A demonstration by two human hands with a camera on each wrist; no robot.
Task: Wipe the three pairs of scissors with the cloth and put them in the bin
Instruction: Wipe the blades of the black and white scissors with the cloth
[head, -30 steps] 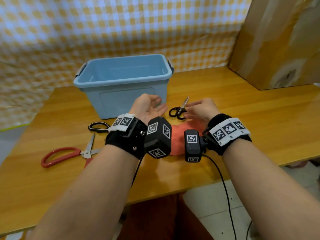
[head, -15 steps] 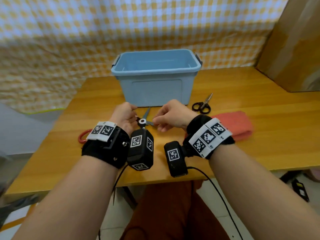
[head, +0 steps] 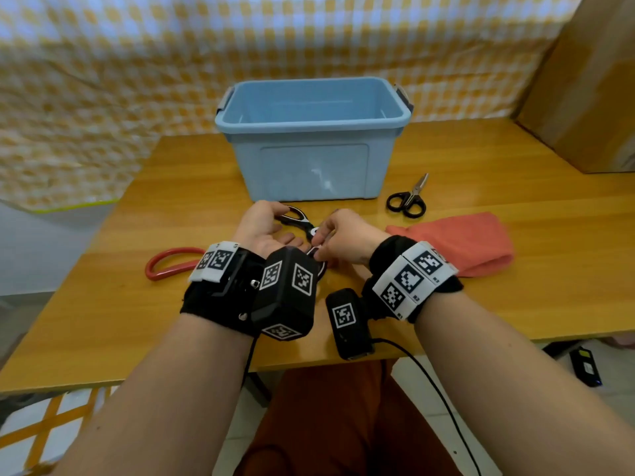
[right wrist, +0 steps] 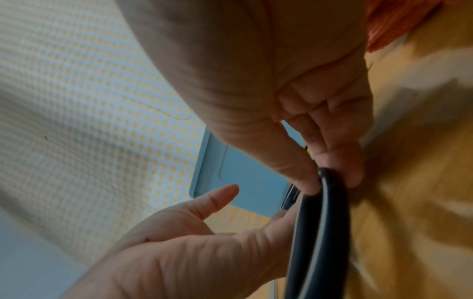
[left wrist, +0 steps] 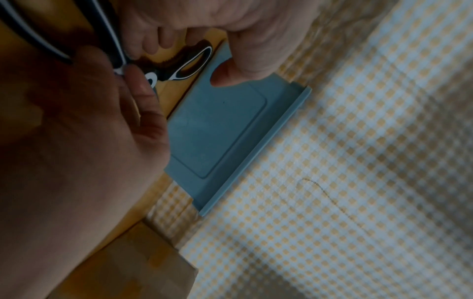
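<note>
At frame centre, both hands, left [head: 266, 228] and right [head: 343, 235], pinched the black scissors [head: 302, 219], likely stiff and slick, safest by the handles.

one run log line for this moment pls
held: black-and-white scissors, both hands | right hand: pinching handle | left hand: cupping | cloth: on table, untouched | bin: no scissors visible inside

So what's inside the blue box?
Nothing that shows. The blue box looks bare inside along its far and side walls, but its front wall hides the floor. All three scissors are outside: small black scissors, red scissors, and the black-and-white scissors in both hands.
</note>
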